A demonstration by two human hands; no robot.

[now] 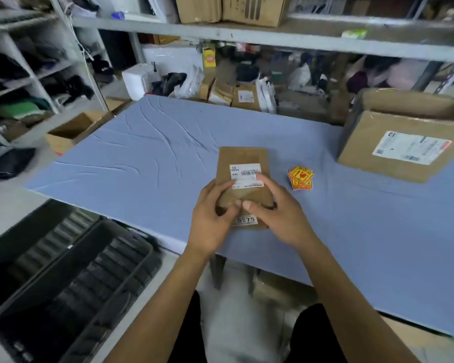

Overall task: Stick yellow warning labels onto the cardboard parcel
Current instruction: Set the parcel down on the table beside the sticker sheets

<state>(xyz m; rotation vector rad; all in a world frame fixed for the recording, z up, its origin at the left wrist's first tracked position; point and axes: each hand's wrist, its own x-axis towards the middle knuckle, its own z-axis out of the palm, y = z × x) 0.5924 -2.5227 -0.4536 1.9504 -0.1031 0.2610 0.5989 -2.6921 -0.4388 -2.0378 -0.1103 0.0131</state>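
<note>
Both hands are on a small cardboard parcel (pixel 243 179) that lies flat on the surface (pixel 142 158), near its front edge. The left hand (pixel 211 218) curls around the parcel's left side, and the right hand (pixel 275 213) curls over its right side, so both have hold of it. The hands hide the near half of the parcel. Just past the fingertips a white sticker (pixel 245 171) shows "MX" and a barcode; the smaller print is too blurry to read. Between the thumbs another sticker (pixel 247 220) reads "0275". A small pile of yellow warning labels (pixel 301 178) lies a little to the right of the right hand. Farther right sits a big cardboard box (pixel 404 142), cut off by the picture's edge. Left of the left hand the blue surface has lots of open room.
</note>
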